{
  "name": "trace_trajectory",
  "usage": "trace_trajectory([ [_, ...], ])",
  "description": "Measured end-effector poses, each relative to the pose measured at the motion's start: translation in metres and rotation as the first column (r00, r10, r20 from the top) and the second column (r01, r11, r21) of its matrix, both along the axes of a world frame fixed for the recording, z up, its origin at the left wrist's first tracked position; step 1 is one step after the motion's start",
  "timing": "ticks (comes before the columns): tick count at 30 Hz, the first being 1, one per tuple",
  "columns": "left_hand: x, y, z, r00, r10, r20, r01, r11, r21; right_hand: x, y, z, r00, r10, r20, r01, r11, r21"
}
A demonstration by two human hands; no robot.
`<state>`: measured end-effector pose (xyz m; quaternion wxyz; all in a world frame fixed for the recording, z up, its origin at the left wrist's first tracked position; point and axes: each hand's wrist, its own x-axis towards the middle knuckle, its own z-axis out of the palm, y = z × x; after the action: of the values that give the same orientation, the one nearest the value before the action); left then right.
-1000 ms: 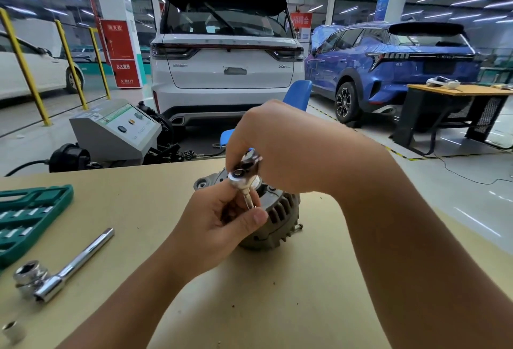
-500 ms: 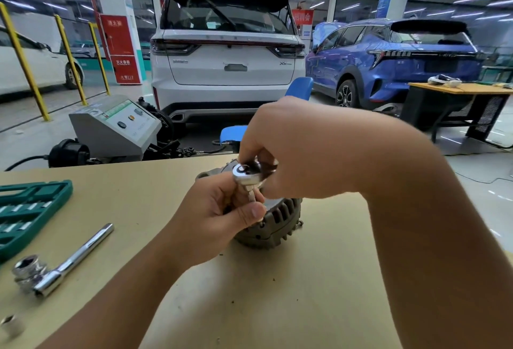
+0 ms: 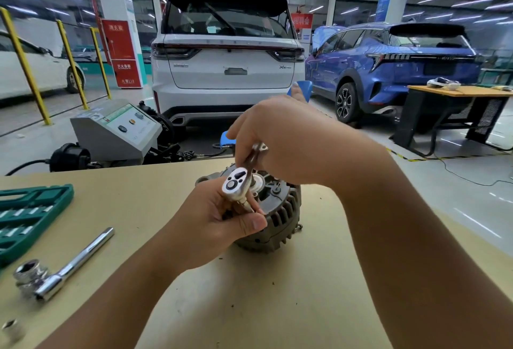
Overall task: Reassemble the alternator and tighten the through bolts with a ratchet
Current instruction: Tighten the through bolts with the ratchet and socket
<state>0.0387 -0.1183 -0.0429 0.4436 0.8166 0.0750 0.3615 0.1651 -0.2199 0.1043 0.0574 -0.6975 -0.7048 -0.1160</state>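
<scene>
Two hands work my grey finned alternator point(image 3: 280, 215) mid-worktop: my left hand point(image 3: 211, 226) pinches the extension under the small chrome ratchet point(image 3: 238, 184), and my right hand point(image 3: 291, 143) is curled round its handle. If the socket tilts, I judge it slips off the bolt. The tan worktop point(image 3: 277, 307) offers open room nearside; its far edge lies just behind.

A grey ribbed alternator point(image 3: 280, 218) sits on the tan table point(image 3: 277, 307) beside a chrome ratchet point(image 3: 239, 185) (black-marked head), green case point(image 3: 30, 215), white car point(image 3: 227, 70), blue car point(image 3: 394, 70).
</scene>
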Motion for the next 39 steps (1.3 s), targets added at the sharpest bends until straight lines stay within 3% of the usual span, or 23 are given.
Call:
trace_trajectory([
  [6,0.003,0.0,-0.002,0.999,-0.011,0.044,0.013,0.999,-0.048,0.002,-0.005,-0.002,0.999,0.036,0.034,-0.038,0.998,0.054],
  [11,0.005,-0.004,0.0,0.997,-0.021,0.074,0.025,0.999,-0.045,0.001,-0.018,0.005,0.995,0.075,0.072,-0.069,0.993,-0.092],
  [19,-0.002,-0.001,0.006,0.997,-0.031,0.068,0.039,0.992,-0.117,0.004,-0.009,0.001,1.0,0.023,0.013,-0.023,0.999,0.03],
  [22,-0.001,0.0,0.004,0.998,-0.003,0.067,0.012,0.991,-0.133,0.01,0.008,-0.006,0.997,0.073,-0.008,-0.073,0.997,0.027],
  [26,0.0,-0.002,0.003,0.996,0.032,0.08,-0.022,0.992,-0.127,0.016,0.026,-0.016,0.976,0.178,0.123,-0.181,0.983,0.015],
  [32,0.004,-0.004,-0.002,0.995,0.039,0.095,-0.028,0.992,-0.123,0.005,0.008,-0.011,0.994,0.108,0.011,-0.108,0.99,0.094],
  [39,0.004,-0.006,0.002,0.98,0.053,0.19,-0.023,0.988,-0.155,-0.001,-0.022,0.006,0.997,0.077,-0.028,-0.077,0.997,0.019],
])
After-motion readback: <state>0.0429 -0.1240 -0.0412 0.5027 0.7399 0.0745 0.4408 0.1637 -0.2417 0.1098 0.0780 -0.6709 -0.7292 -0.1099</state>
